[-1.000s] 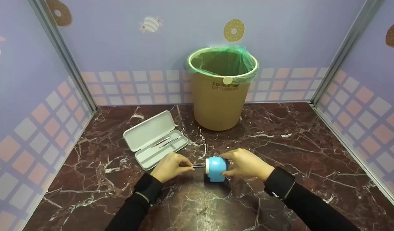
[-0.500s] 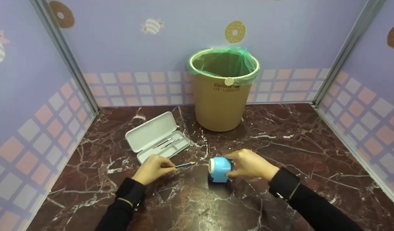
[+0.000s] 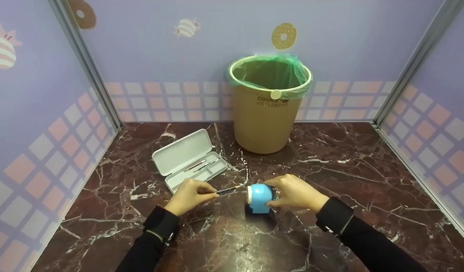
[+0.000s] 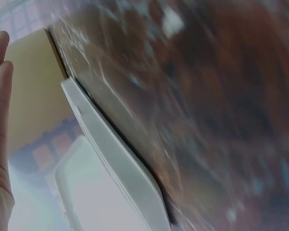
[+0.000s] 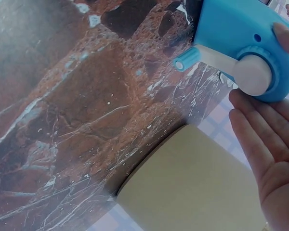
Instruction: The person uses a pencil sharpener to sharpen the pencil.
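Note:
In the head view my left hand pinches a dark pencil, its tip pointing right towards the white front of a blue crank pencil sharpener. A small gap lies between the tip and that front. My right hand grips the sharpener from the right, thumb and fingers on opposite sides. Seen from the right wrist, the sharpener has a white crank with a blue knob. In the left wrist view only some fingers show; the pencil is out of sight there.
An open white pencil case with two thin pens or pencils inside lies behind my left hand. Farther back stands a tan bin with a green liner. Patterned walls close off the dark marbled tabletop.
The pencil has come out of the sharpener's front, with my left hand drawn left; its tip now shows. Over the last half second that hand has shifted slightly back right. The right hand keeps its grip.

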Tool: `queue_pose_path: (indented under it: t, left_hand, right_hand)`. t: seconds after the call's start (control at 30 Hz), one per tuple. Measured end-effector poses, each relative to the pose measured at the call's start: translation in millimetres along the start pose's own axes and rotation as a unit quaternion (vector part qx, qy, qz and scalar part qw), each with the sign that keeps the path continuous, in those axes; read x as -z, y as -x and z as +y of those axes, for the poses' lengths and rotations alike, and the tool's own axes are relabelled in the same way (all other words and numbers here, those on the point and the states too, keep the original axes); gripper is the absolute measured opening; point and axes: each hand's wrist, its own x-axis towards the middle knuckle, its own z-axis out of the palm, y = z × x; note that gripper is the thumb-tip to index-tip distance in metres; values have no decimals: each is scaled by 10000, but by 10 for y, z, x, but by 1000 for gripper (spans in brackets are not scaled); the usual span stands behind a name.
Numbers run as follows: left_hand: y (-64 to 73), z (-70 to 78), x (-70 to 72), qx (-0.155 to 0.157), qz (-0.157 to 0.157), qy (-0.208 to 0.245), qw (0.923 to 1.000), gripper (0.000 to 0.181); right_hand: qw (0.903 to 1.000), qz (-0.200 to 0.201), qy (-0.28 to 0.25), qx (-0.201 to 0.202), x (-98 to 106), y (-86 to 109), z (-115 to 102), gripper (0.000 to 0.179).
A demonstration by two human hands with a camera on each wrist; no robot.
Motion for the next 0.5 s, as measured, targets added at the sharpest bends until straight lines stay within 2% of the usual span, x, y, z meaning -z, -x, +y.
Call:
queue_pose_path:
  t: [0.1,0.2,0.37,0.5]
  left_hand:
    - [-41,76,-73,206,193,297,9992,12]
    - [-97,183,-181,484,422,762,9950,15]
    - [-172,366,-371,948,747,1831,9757,15]
    - [-228,513,-506,1050,962,2464,9587,19]
  right_hand:
    - [10000,47,-1,55,0,-2,4,53]
    - [9999,81,2,65,0,-3,5,53]
    - [9999,113,-46,72,-18,1,12,53]
    - [9998,153,-132,60,-33,20,22,51]
